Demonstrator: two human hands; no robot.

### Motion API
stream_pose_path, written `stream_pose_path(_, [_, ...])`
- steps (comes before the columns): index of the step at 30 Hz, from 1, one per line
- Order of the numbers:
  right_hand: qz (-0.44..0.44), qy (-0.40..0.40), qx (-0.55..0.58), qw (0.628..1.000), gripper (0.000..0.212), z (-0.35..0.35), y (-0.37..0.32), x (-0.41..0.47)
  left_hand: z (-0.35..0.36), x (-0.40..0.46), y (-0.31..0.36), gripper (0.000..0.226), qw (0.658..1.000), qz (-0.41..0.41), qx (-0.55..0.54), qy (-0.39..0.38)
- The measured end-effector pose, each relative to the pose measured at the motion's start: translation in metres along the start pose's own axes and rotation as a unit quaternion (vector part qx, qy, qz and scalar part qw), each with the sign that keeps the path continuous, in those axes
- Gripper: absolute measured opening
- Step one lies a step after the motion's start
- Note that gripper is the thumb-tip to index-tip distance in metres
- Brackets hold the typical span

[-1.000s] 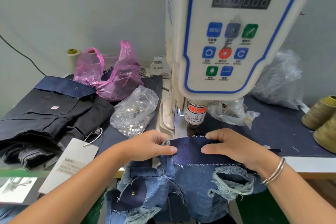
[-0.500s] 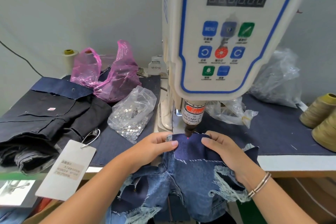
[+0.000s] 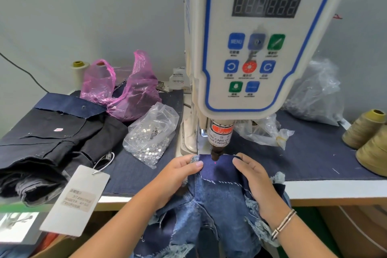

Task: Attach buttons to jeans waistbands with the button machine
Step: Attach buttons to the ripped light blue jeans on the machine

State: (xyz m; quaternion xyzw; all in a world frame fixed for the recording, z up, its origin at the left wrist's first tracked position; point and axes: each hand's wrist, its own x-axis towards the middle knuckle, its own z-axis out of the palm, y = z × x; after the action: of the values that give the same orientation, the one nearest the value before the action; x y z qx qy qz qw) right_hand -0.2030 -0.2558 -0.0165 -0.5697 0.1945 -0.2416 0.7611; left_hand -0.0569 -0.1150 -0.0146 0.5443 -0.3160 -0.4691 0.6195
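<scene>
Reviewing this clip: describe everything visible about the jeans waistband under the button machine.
The jeans waistband is a flat panel of dark indigo denim with white stitching along its lower edge, above lighter, frayed blue denim that hangs off the table edge. It lies under the machine's punch tip, with a red laser dot on it. The left hand and right hand hold it flat from either side, fingers close to the punch tip.
</scene>
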Motion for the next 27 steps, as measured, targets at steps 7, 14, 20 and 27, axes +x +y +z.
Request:
stream_pose_path(7, [0.006,0.009,-0.075,0.997,0.023,0.000,-0.003,0.007,0.000,-0.001,0.003,0.021,0.999,-0.009,-0.022,-0.032])
stream_pose_path(14, [-0.005,0.010,-0.059,0.998,0.025,-0.001,0.002,0.006,0.001,-0.001,0.001,0.019,0.999,-0.009,-0.041,-0.022])
stream_pose_path(20, [-0.008,0.017,-0.029,0.999,0.021,-0.004,0.005,0.006,0.001,0.002,-0.003,0.019,0.999,-0.005,-0.040,-0.016])
stream_pose_path(27, [-0.002,0.021,-0.038,0.999,0.022,-0.004,0.006,0.007,-0.002,0.005,-0.005,0.022,1.000,-0.001,-0.026,0.002])
